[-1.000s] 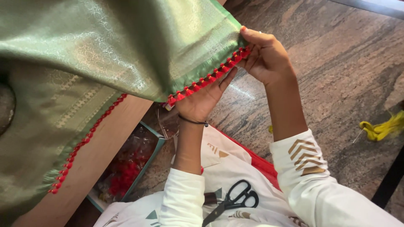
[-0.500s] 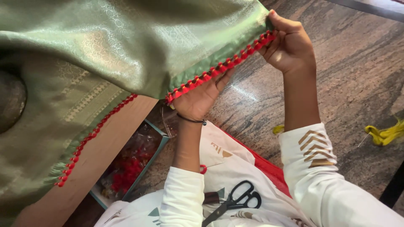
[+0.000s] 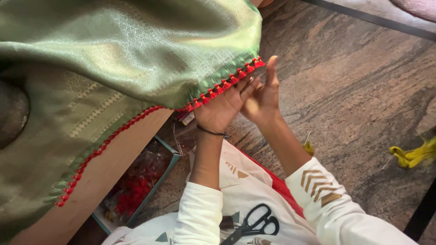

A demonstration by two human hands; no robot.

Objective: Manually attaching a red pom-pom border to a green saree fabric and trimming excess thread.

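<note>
Under the draped green fabric (image 3: 127,59), the left hand (image 3: 222,106) supports the red tasselled edge (image 3: 227,84) with fingers spread; the right hand (image 3: 263,97) hangs open just beside it, holding nothing. Regripping that hem likely demands a careful pinch.

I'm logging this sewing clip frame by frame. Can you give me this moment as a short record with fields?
Left hand: left hand under the red tassel edging, fingers touching it
Right hand: right hand open, beside the left, holding nothing
Fabric: green brocade cloth draped from above
Lap: black scissors lying closed
Floor: yellow thread bundle; box of red tassels
</note>
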